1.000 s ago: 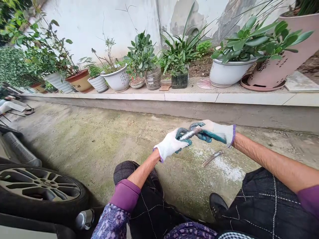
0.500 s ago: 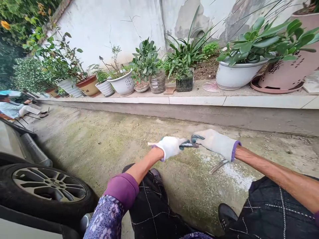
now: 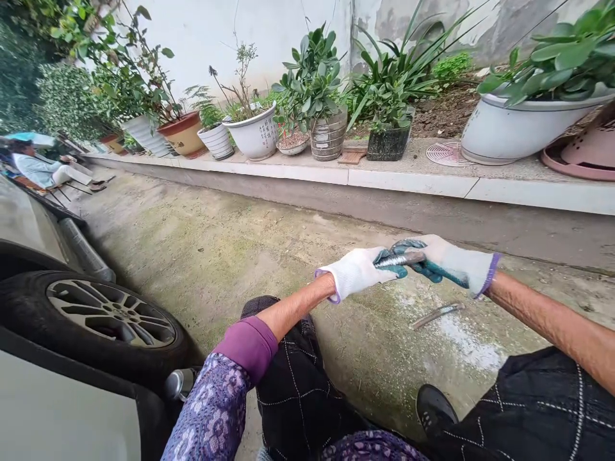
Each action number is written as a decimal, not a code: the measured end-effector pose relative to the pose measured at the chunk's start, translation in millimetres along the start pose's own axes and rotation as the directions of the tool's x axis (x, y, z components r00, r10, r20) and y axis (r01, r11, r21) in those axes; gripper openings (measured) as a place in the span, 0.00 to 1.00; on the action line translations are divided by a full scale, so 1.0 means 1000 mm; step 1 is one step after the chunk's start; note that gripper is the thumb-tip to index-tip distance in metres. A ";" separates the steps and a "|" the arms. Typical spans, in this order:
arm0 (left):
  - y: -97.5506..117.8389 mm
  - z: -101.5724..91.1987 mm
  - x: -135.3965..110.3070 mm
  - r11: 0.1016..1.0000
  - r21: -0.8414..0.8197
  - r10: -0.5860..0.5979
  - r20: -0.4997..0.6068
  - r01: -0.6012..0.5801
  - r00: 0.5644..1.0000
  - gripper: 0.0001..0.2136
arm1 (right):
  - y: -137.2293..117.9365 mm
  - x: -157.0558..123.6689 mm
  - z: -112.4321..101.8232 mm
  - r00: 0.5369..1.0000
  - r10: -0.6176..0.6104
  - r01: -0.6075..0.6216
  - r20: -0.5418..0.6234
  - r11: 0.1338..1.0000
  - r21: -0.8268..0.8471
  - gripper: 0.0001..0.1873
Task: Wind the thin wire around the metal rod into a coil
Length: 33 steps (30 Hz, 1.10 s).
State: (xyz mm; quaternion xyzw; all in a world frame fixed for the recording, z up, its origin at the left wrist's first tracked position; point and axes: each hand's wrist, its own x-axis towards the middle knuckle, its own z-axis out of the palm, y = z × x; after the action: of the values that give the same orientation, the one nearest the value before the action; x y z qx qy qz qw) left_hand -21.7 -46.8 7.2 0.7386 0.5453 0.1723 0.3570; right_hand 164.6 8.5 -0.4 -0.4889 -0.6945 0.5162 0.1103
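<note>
Silvery rod (image 3: 398,258) gripped at both ends, held out above the ground: left hand (image 3: 358,272) wrapped round one end, right hand (image 3: 449,262) clamped on the other. Below, pale flecks (image 3: 461,333) already dust the concrete (image 3: 216,256) beside a flat blade (image 3: 436,315). How much remains, can't tell.

ground (image 3: 211,256): concrete (mossy patches) | metal strip (image 3: 436,314) lying flat | car wheel (image 3: 111,314) standing

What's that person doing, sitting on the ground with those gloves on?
A person in white gloves sits on the concrete by a row of potted plants. The left hand and the right hand both grip a short silvery stick, held above the ground; what it is exactly is hard to tell. A thin metal tool lies on the concrete just below, untouched.
</note>
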 end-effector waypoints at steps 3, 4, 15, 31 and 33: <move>-0.001 -0.005 0.003 0.998 -0.012 -0.057 -0.073 0.056 0.996 0.21 | -0.001 0.001 0.014 0.997 0.075 -0.075 0.007 0.997 -0.027 0.14; -0.003 -0.006 0.004 0.998 0.002 -0.065 -0.092 0.065 0.994 0.23 | -0.002 0.001 0.018 0.998 0.069 -0.069 0.000 0.995 -0.075 0.14; -0.025 0.004 0.022 0.777 0.629 -0.163 0.174 0.018 0.971 0.20 | -0.001 -0.013 0.014 0.981 -0.176 0.182 0.081 0.696 -0.694 0.15; 0.004 -0.009 0.000 0.930 0.363 0.030 0.073 -0.055 0.997 0.18 | 0.009 0.002 0.002 0.994 -0.077 0.076 0.072 0.997 0.017 0.14; 0.000 -0.011 0.003 0.938 0.347 0.023 0.002 -0.023 1.000 0.17 | 0.006 0.003 0.011 1.000 -0.007 0.007 0.006 1.000 0.004 0.13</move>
State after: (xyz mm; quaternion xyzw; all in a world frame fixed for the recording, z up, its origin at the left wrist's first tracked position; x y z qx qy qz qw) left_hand -28.1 -40.4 14.5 0.7961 0.5588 0.0785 0.2187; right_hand 159.2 3.5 -11.4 -0.4845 -0.6957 0.5186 0.1110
